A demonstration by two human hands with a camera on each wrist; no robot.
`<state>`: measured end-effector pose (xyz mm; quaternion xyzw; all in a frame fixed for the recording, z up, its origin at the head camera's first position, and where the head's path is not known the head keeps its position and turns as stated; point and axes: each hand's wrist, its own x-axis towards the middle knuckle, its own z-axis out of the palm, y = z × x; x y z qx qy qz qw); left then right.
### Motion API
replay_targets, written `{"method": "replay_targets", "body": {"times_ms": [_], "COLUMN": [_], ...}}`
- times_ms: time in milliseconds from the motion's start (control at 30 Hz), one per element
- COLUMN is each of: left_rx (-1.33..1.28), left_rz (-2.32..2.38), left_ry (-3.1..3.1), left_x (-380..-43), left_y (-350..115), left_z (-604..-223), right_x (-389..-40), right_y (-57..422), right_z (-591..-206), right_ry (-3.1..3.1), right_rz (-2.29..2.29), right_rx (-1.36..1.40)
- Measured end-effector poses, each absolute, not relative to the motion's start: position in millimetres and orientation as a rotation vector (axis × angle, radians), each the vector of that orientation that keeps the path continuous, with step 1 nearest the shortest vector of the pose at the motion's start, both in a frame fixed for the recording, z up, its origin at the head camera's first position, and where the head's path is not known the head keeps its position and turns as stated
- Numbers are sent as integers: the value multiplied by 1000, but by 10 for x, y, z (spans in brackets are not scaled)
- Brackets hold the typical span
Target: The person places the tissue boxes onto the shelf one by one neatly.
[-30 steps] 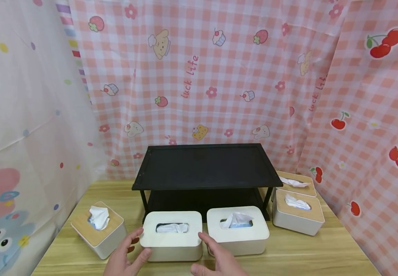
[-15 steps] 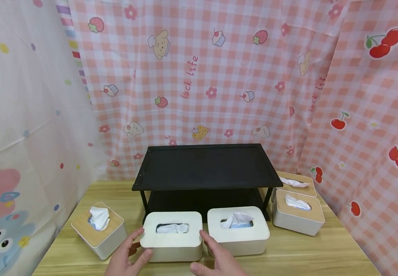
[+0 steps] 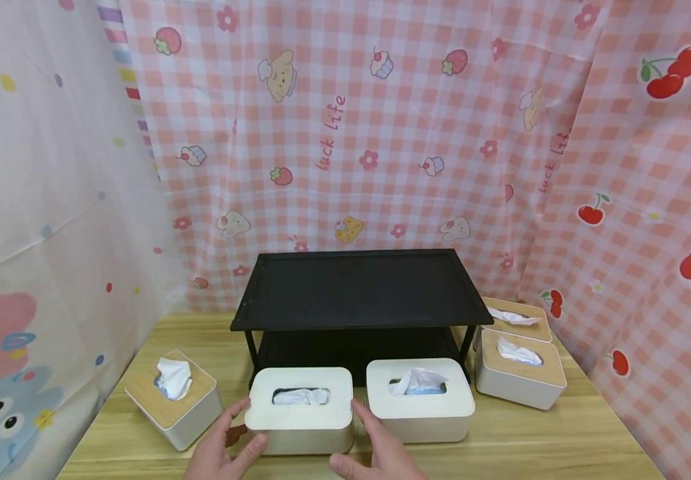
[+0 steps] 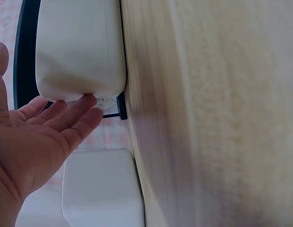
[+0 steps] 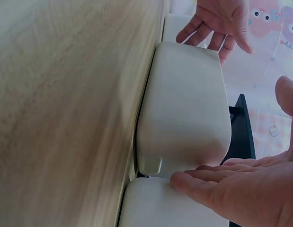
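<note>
A white tissue box (image 3: 298,440) with a white lid stands before the black rack, tissue showing in its oval slot. At its left side is my left hand (image 3: 219,440), fingers fairly straight and touching the side wall in the left wrist view. Against its right side lies my right hand (image 3: 378,447), fingers extended into the gap beside a second white tissue box (image 3: 423,427). In the right wrist view, the right fingertips (image 5: 182,182) lie between the two boxes. Both thumbs stand away from the box front. Neither hand curls round anything.
The black two-tier rack (image 3: 357,290) stands behind the white boxes. A wood-topped tissue box (image 3: 192,413) sits angled at the left. Two more, a nearer wood-topped box (image 3: 516,383) and a farther wood-topped box (image 3: 537,320), stand at the right. Patterned curtains (image 3: 381,133) enclose the wooden table (image 3: 537,447).
The right white tissue box has shifted slightly right, widening the gap where my right fingers lie. My left hand has moved slightly closer to the middle box.
</note>
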<state>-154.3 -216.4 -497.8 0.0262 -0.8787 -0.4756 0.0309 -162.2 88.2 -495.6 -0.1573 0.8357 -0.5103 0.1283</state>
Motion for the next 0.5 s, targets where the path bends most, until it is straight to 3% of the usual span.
{"method": "replay_targets", "body": {"times_ms": [500], "left_rx": [103], "left_rz": [-1560], "left_ry": [-2727], "left_x": [-1573], "left_y": [-2205], "left_z": [-5012], "right_x": [-1661], "right_y": [939], "right_z": [-5021], "right_ry": [2438], "right_rz": [-1564], "right_rx": [-335]}}
